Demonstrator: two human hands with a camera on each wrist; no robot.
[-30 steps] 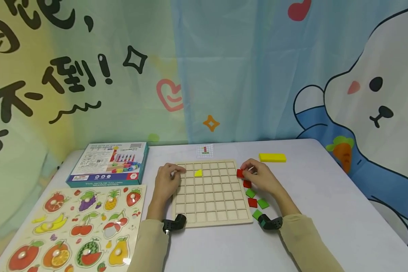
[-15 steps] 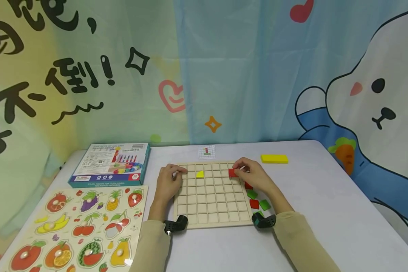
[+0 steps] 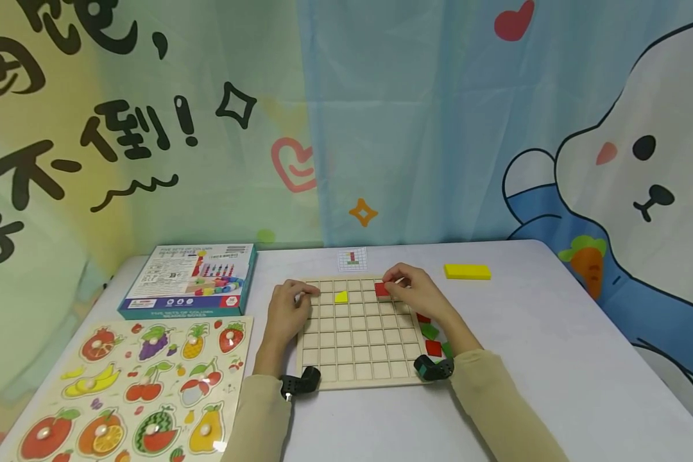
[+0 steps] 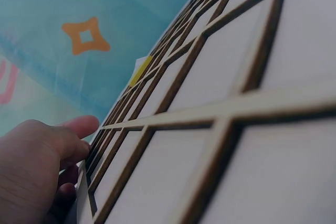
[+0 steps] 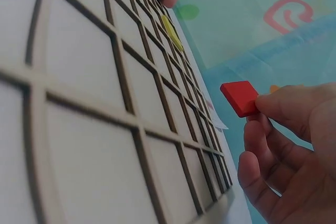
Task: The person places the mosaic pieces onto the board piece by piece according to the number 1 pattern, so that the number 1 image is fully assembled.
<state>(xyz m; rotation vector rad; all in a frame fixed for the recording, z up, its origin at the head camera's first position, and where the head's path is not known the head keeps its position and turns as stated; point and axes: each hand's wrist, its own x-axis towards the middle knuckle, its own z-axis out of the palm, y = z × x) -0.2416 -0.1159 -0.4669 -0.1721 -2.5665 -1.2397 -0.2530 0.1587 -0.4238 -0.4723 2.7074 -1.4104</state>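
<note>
A wooden grid board lies on the table, with a yellow tile in a cell near its far left. My left hand holds the board's far left corner, thumb and fingers curled at the rim, as the left wrist view shows. Between thumb and fingers, my right hand pinches a red square tile by one edge. This tile is raised over the far right part of the board; in the right wrist view it stands clear of the grid.
Loose red tiles and green tiles lie along the board's right side, partly behind my right arm. Behind the board is a small pattern card. A yellow block sits back right. At left are a box and a fruit puzzle.
My right hand has carried the red tile leftward, from beside the board's right edge to over its far right cells. My left hand has stayed at the board's corner.
</note>
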